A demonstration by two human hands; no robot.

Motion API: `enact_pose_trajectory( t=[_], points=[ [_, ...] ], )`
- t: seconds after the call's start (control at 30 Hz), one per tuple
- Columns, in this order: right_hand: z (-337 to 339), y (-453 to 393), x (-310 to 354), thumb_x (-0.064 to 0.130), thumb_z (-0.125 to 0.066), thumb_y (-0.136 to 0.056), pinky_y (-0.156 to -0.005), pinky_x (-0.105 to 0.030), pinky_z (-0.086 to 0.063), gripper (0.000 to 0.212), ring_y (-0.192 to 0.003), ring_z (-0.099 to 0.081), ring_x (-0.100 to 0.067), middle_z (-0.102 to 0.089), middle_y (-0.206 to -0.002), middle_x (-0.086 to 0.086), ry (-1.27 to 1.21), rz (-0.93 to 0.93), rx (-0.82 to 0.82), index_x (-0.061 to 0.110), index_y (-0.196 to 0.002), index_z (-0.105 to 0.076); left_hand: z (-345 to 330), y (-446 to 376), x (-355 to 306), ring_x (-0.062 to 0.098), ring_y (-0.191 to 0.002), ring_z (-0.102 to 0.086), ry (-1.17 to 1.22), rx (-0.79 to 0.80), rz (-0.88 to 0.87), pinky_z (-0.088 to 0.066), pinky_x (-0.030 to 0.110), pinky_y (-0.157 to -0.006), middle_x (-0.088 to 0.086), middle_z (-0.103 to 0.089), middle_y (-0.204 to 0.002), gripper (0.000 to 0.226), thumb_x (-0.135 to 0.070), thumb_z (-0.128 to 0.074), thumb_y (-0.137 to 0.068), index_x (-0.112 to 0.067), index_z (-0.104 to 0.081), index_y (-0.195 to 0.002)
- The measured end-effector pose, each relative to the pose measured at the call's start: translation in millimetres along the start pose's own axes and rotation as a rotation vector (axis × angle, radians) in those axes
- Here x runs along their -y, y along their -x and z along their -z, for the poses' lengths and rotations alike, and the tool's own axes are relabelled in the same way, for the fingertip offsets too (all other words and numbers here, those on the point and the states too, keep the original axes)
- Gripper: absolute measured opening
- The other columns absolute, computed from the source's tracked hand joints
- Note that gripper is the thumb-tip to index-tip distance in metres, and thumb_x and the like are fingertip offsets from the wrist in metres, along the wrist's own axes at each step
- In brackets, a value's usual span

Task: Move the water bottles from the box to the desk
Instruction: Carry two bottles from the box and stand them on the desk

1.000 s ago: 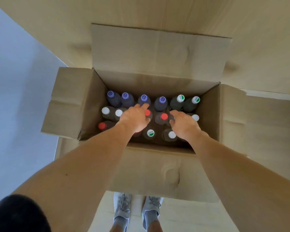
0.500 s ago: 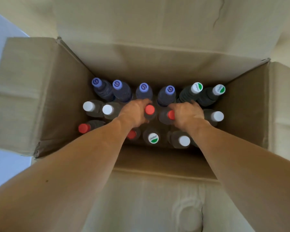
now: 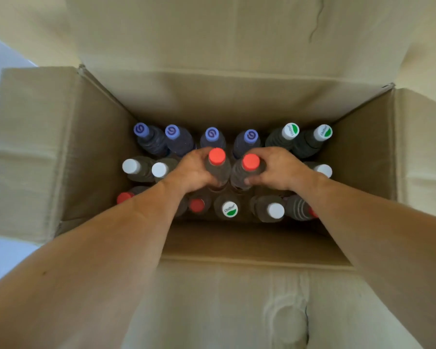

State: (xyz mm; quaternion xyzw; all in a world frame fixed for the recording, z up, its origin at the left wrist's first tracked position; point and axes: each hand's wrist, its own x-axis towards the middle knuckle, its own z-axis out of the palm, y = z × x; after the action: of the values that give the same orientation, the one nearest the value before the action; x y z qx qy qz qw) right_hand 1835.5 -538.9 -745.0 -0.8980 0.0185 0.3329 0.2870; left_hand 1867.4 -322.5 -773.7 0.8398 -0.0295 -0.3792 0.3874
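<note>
Cardboard box [image 3: 98,147] is standing open, flaps folded out, and is holding three rows of upright bottles. Far left in the box, two white-capped bottles [image 3: 131,167] are standing in the middle row, with four purple-capped bottles [image 3: 172,132] lining the back wall. The left hand [image 3: 190,172] is wrapping its fingers round the shoulder of a red-capped water bottle [image 3: 217,163], grip curled tight on the clear plastic just under the cap. Touching it on the right, a second red-capped water bottle [image 3: 248,168] is being held the same way by the right hand [image 3: 280,170], thumb at the near side, fingers round the far side. Both held bottles are sitting a little higher than their neighbours but are inside the box. Further right, two bottles with green-and-white caps [image 3: 290,131] are standing at the back corner. Judgement: the bottles are looking full, so each is likely weighing noticeably for a one-handed lift; thin clear walls probably flex under squeeze and may be smooth. Shoulder hold below the cap looks sound, since the taper is stopping slip. Tight packing is leaving little finger room lower down. The table is not in view.
</note>
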Motion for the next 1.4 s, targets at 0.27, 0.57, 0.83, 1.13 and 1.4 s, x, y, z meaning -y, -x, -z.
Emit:
enact_pose_trajectory(
  t=[0.27, 0.57, 0.83, 1.13, 1.4],
  points=[
    [75.2, 68.5, 57.5, 0.013, -0.078, -0.085, -0.106, -0.034, -0.046, 0.037, -0.115, -0.064, -0.013, -0.072, -0.119, -0.001, -0.803, -0.009, 0.046, 0.017, -0.119, -0.066, 70.6, 73.3, -83.4, 0.017, -0.104, -0.066, 0.462, 0.121, 0.056, -0.050, 0.030, -0.089, 0.007, -0.072, -0.109, 0.056, -0.003, -0.073, -0.065, -0.015, -0.063, -0.119],
    [171.2, 165.6, 167.3, 0.062, -0.065, -0.085, -0.094, -0.048, -0.051, 0.057, -0.111, -0.067, -0.024, -0.074, -0.114, 0.001, -1.110, -0.121, -0.113, 0.022, -0.125, -0.062, 150.4, 185.5, -210.4, 0.028, -0.109, -0.069, 0.623, 0.079, 0.109, -0.051, 0.055, -0.098, 0.001, -0.075, -0.114, 0.063, -0.043, -0.083, -0.071, -0.032, -0.059, -0.128],
    [237.2, 255.8, 262.6, 0.062, -0.045, -0.097, -0.098, -0.050, -0.054, 0.056, -0.101, -0.072, -0.031, -0.074, -0.111, -0.011, -1.288, -0.140, -0.308, 0.017, -0.125, -0.061, 186.2, 284.2, -307.1, 0.035, -0.099, -0.073, 0.806, 0.051, -0.018, -0.056, 0.052, -0.093, 0.014, -0.075, -0.109, 0.049, -0.048, -0.067, -0.090, -0.014, -0.062, -0.126],
    [291.8, 362.6, 323.9, 0.028, -0.087, -0.072, -0.097, -0.060, -0.051, 0.079, -0.108, -0.068, -0.042, -0.066, -0.123, -0.024, -1.245, -0.031, -0.163, 0.009, -0.137, -0.046, 229.9, 392.2, -378.4, 0.028, -0.084, -0.073, 0.793, 0.104, -0.051, -0.058, 0.041, -0.081, 0.014, -0.076, -0.101, 0.036, -0.039, -0.058, -0.098, -0.009, -0.064, -0.117],
    [314.8, 430.3, 341.0, 0.012, -0.073, -0.088, -0.085, -0.047, -0.058, 0.051, -0.102, -0.070, -0.036, -0.069, -0.118, -0.025, -1.230, 0.031, -0.235, -0.005, -0.132, -0.053, 252.9, 452.7, -415.7, 0.026, -0.088, -0.074, 0.713, 0.133, -0.152, -0.060, 0.037, -0.070, 0.014, -0.075, -0.107, 0.033, -0.024, -0.058, -0.100, -0.008, -0.058, -0.129]
  ],
)
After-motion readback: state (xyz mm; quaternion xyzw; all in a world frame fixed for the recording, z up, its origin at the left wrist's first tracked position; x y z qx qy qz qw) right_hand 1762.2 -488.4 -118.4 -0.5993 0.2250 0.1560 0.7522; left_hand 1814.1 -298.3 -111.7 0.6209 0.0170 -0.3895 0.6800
